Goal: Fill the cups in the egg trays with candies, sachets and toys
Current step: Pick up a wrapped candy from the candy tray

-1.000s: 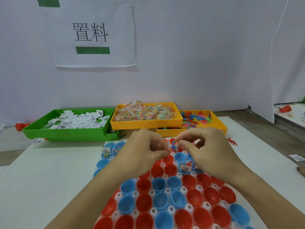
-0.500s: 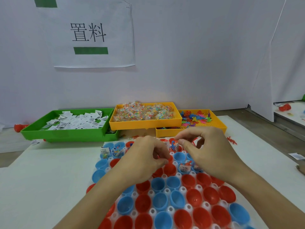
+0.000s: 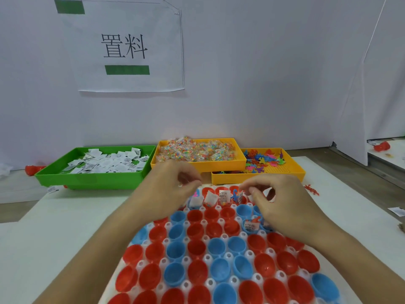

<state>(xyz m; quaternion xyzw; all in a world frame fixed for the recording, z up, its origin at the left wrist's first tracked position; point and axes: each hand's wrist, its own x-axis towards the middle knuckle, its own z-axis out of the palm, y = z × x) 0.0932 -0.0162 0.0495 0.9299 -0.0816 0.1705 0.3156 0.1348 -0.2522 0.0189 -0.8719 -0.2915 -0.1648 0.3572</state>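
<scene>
Hovering over the egg tray's (image 3: 219, 279) far cups, both hands (image 3: 282, 207) flank upright sachets (image 3: 223, 196).

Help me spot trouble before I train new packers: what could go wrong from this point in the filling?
The sachets in the far row stand tall and tilted in their cups, so a passing hand could flick them out. The right hand hovers low over a filled blue cup and may brush its contents. With most red and blue cups empty and alike, one could easily be skipped.
</scene>
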